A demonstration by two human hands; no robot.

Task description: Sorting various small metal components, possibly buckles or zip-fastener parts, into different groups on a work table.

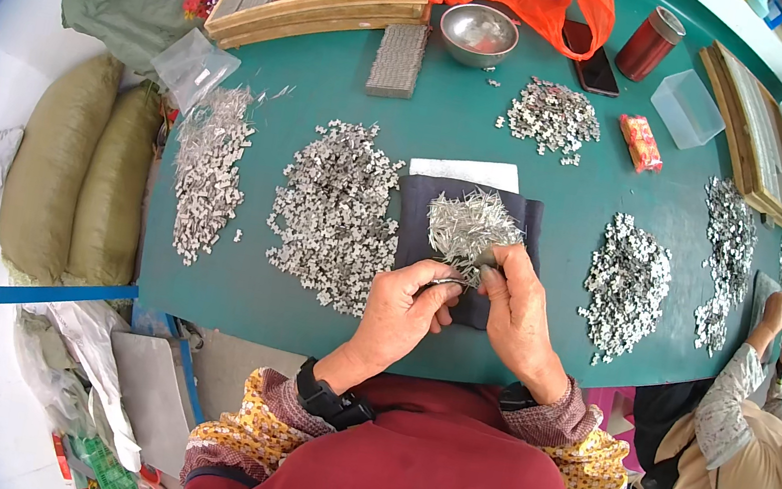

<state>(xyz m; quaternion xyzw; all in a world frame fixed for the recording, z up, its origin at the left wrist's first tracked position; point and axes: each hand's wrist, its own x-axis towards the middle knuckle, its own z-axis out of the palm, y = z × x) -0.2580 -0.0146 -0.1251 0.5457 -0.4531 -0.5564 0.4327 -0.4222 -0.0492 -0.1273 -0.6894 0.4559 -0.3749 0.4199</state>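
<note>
Both hands meet at the near edge of a loose pile of thin silver metal pins (470,221). This pile lies on a folded dark cloth (413,220), with a white cloth (463,170) showing behind it. My left hand (393,314) is closed, pinching a thin, dark, curved strip (449,282) between thumb and forefinger. Beside it, my right hand (523,320) is closed in a pinch close to the strip's end. Whatever sits between its fingertips is too small to make out.
Heaps of small grey metal pieces flank the cloth: a left heap (335,216) and a right heap (627,290). Farther back stand a metal bowl (479,37), a wooden frame (320,6), a clear plastic box (686,109) and a red tumbler (650,44). A co-worker's hands (779,321) work at far right.
</note>
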